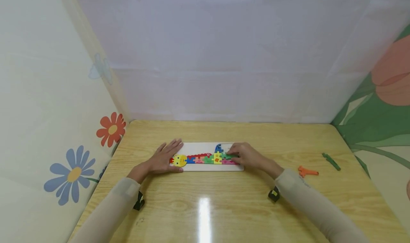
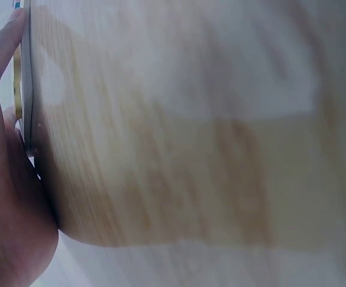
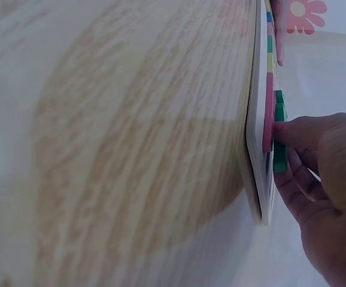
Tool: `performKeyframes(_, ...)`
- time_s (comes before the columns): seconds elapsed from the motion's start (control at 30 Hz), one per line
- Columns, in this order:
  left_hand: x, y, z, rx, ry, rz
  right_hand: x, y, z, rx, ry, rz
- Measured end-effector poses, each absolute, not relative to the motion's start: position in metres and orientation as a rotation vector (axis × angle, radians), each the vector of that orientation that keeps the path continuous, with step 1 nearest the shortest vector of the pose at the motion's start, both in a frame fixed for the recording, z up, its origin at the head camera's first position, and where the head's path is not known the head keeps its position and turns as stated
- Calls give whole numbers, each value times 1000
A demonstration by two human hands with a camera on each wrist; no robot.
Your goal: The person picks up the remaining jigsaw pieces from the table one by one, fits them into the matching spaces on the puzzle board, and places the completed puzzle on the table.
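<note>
A white puzzle board [image 1: 200,147] lies on the table, with a giraffe of coloured interlocking pieces in its recess. Over the board's left end my left hand [image 1: 161,159] rests with straight fingers, beside the yellow giraffe head [image 1: 180,160]. Thumb and fingers of my right hand [image 1: 249,156] pinch a green puzzle piece [image 3: 281,140] at the right part of the board. In the right wrist view that piece sits raised above the magenta piece [image 3: 269,110]. A blue piece [image 1: 219,148] and a yellow piece [image 1: 217,158] adjoin it on the left. Fingers partly hide the board's right end.
On the wooden table [image 1: 173,207], right of the right forearm, lie an orange puzzle piece [image 1: 308,171] and a long dark green piece [image 1: 331,161]. A pale wall [image 1: 224,57] stands behind the table, and flower-patterned walls flank it.
</note>
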State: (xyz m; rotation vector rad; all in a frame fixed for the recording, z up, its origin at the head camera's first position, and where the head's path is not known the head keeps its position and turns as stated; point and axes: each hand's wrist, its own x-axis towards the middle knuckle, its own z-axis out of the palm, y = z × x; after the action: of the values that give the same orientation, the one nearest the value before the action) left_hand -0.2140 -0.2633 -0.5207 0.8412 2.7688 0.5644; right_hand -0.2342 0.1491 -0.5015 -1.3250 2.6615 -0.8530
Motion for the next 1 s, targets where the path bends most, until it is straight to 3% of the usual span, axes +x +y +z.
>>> performKeyframes(1.0, -214, -264, -522, 873, 2790, 569, -237, 150, -504, -1325, 2658, -774)
